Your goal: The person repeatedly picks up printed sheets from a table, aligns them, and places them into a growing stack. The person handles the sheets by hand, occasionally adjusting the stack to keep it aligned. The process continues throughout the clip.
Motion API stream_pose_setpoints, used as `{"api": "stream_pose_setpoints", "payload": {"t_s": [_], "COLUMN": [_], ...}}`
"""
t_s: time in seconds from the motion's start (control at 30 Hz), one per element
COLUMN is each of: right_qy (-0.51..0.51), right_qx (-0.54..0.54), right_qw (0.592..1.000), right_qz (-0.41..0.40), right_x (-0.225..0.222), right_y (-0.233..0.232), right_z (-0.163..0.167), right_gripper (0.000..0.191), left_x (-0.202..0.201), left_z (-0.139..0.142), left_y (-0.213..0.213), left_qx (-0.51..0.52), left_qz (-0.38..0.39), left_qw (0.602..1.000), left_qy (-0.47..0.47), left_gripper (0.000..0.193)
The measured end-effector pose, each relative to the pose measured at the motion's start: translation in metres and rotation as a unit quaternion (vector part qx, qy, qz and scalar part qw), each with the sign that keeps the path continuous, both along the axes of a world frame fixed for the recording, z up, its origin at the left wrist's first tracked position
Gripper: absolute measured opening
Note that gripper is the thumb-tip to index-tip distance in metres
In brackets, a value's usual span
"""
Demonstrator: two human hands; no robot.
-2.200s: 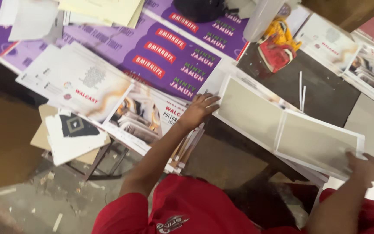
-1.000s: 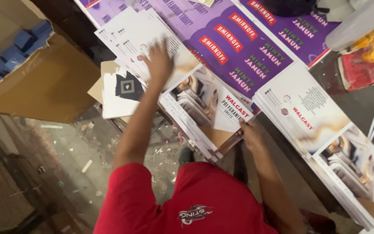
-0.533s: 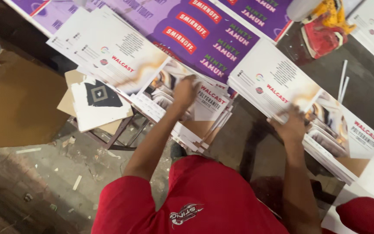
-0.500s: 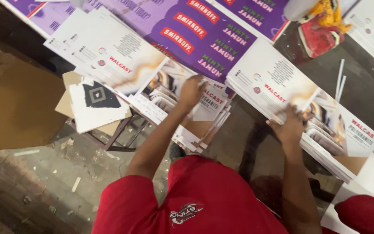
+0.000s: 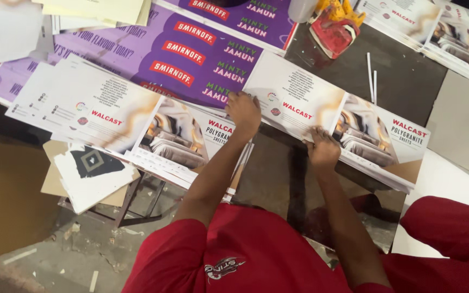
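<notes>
A wide printed sheet, white on its left half with a room photo on its right half, lies on top of a small pile on the dark table. My left hand grips its left edge with curled fingers. My right hand holds its near edge at the middle. Just left of it lies a stack of matching printed sheets, overhanging the table's edge.
Large purple printed sheets lie behind the stack. A red and yellow object, two white sticks and a grey board are on the right. Below left stand a small stool with card scraps and brown cardboard.
My left hand came off the left stack and moved right to the sheet's left edge. My right hand slid along the sheet's near edge. The view shifted right and closer.
</notes>
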State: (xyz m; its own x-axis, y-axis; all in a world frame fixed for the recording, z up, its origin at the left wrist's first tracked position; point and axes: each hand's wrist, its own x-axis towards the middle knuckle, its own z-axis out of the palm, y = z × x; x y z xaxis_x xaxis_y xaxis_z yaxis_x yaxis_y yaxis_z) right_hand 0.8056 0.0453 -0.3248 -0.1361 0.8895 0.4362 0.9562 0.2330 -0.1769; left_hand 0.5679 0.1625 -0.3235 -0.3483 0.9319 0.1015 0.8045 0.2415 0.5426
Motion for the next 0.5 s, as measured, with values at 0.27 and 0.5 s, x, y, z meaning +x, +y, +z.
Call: {"api": "stream_pose_setpoints", "payload": {"t_s": [0.27, 0.5], "right_qy": [0.072, 0.083], "right_qx": [0.006, 0.142], "right_qw": [0.996, 0.984], "right_qz": [-0.044, -0.063], "right_x": [-0.006, 0.021], "right_y": [-0.006, -0.018], "right_z": [0.009, 0.008], "right_gripper": [0.07, 0.056], "left_x": [0.001, 0.004], "left_z": [0.031, 0.079], "left_y": [0.009, -0.012], "left_qx": [0.081, 0.138], "left_qz": [-0.138, -0.224], "left_qw": [0.95, 0.75], "left_qy": [-0.267, -0.607], "left_gripper": [0.034, 0.022]}}
